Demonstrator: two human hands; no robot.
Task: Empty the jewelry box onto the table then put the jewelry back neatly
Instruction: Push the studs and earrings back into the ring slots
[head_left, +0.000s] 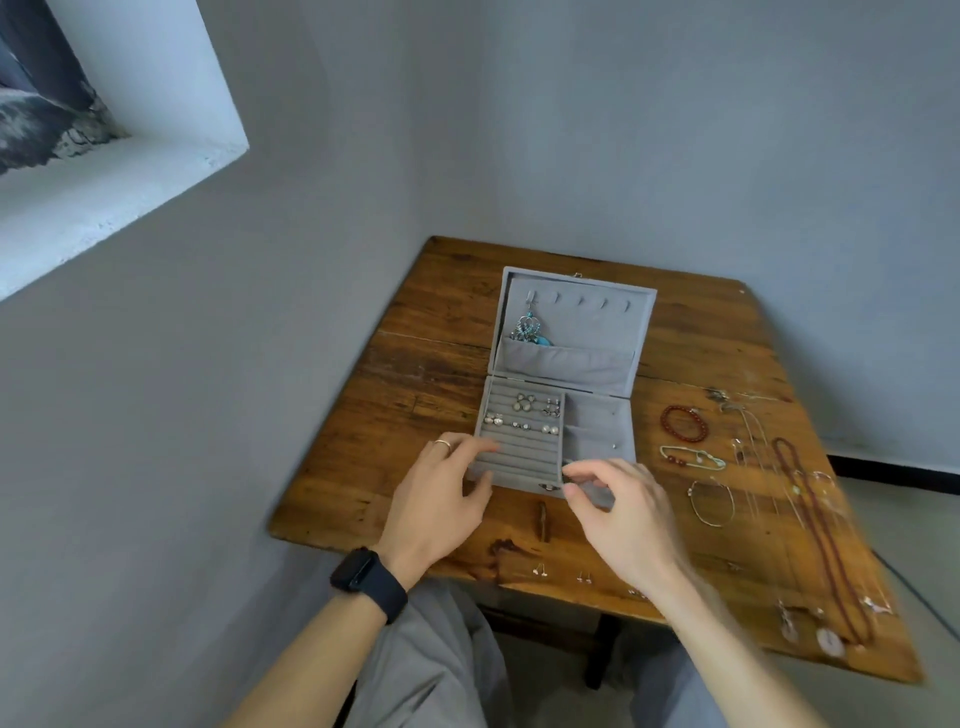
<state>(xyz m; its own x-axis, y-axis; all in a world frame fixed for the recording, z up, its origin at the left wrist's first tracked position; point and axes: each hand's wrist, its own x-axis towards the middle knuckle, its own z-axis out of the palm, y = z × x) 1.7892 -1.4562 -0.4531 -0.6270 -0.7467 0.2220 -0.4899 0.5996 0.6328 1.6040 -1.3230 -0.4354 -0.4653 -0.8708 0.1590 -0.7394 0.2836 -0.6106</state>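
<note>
On the wooden table, towards its far left corner, the grey jewelry box stands open with its lid tipped back; a turquoise pendant hangs from a hook inside the lid, and several pairs of earrings sit in the padded rows of the left compartment. The left hand, with a ring on one finger and a dark watch at the wrist, rests on the box's front left corner, its fingers lightly bent over the rows and the thumb against the front wall. The right hand hovers over the box's front right corner with fingers curled and thumb and forefinger close together; blur hides whether they pinch anything. Along the right edge of the table lie a red bead bracelet and a long red bead necklace among thin chains, and small earrings lie near the front edge
</note>
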